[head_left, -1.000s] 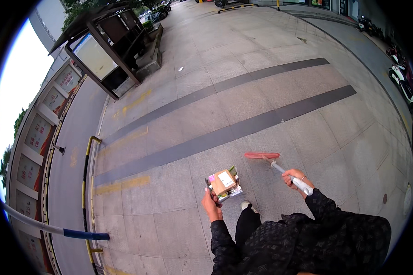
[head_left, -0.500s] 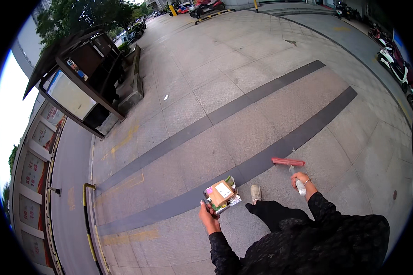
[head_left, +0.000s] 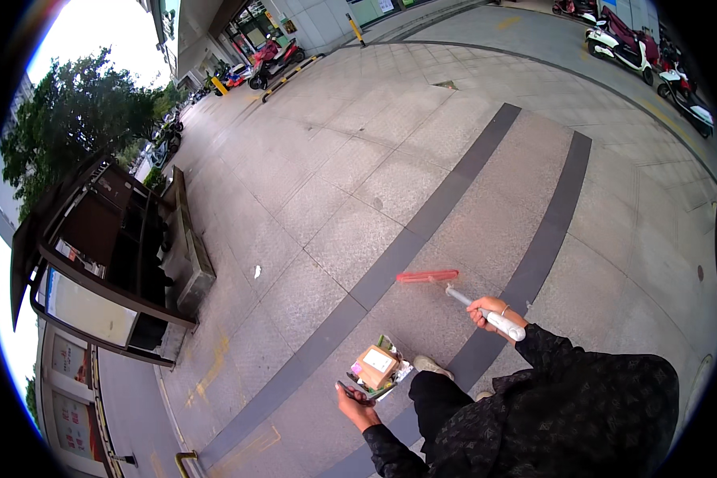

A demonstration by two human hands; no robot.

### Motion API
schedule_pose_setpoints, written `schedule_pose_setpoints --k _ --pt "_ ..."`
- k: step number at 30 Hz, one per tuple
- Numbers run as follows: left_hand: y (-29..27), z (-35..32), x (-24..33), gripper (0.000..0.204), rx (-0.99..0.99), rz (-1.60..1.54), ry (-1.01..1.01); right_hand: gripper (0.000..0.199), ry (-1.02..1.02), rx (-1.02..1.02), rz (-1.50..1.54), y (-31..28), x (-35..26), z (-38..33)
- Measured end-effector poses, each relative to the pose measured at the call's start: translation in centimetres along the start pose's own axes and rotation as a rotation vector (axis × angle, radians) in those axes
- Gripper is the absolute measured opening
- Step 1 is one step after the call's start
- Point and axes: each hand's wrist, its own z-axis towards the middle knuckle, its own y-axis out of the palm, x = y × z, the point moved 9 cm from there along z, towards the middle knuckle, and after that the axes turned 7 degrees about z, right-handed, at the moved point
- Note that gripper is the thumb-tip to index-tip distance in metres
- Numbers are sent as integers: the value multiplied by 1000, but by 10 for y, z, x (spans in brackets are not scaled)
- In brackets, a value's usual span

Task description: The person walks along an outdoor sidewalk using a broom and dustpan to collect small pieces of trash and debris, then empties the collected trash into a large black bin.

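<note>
- Dark patterned sleeves, ours, enter from the lower edge; one knee and a pale shoe (head_left: 432,366) show between them.
- Left hand (head_left: 355,401): fingers curled closed about the handle of a dustpan (head_left: 377,368), which hangs low by the knee. It carries a small brown carton with a white label and some crumpled wrappers. We judge it best kept level, mouth tipped slightly up, so the load stays in.
- Right hand (head_left: 492,309): closed in a full fist around the white grip of a broom handle (head_left: 486,312), wrist out to the right.
- Broom head (head_left: 427,276): red, flat, at the far end of the shaft, low over the paving ahead of us; whether it touches the ground we cannot tell. We would keep strokes short and drawn toward the dustpan, pan edge set flat to the slabs first.
- Grey paving (head_left: 390,183) with two dark bands crossing it; a small white scrap (head_left: 257,272) lies well apart to the left.
- Shelter (head_left: 111,255) with bench at far left; parked scooters (head_left: 645,48) beyond.
</note>
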Motion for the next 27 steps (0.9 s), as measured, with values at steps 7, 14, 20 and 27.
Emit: schedule_pose_setpoints --k 7,14,20,27 --pt "154 179 101 43 -29 46 -14 17 -26 105 37 70 -128 169" --pt "327 333 192 44 -146 122 -74 19 -273 241 89 129 -288 248" --pt "464 451 270 43 -131 153 -38 17 -431 351 46 174 -408 362" --pt "683 582 338 42 -182 195 -40 23 -461 421 -110 278 -606 512"
